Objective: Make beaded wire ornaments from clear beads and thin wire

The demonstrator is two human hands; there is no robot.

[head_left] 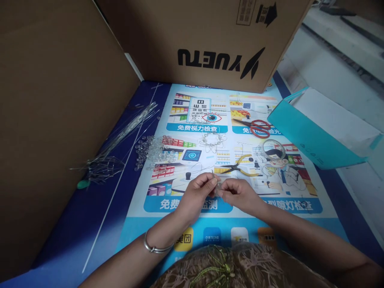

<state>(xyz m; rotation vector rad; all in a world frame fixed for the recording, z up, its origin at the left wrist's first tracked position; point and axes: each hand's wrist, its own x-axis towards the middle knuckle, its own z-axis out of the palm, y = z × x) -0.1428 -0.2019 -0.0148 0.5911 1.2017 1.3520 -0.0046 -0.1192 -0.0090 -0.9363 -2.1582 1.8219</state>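
My left hand (196,192) and my right hand (237,195) meet fingertip to fingertip over the printed poster (228,218). Between them they pinch a thin wire with small clear beads (216,185), too small to make out in detail. A silver bangle sits on my left wrist. Just beyond my fingers lie yellow-handled pliers (240,168). A pile of loose clear beads (153,151) lies to the left, and a finished bead-and-wire piece (211,142) rests farther back.
A bundle of thin wires (120,138) lies at the left beside a cardboard wall. A large cardboard box (210,40) stands at the back. Red-handled scissors (255,127), a clear tape roll (273,150) and a teal paper bag (318,132) are at the right.
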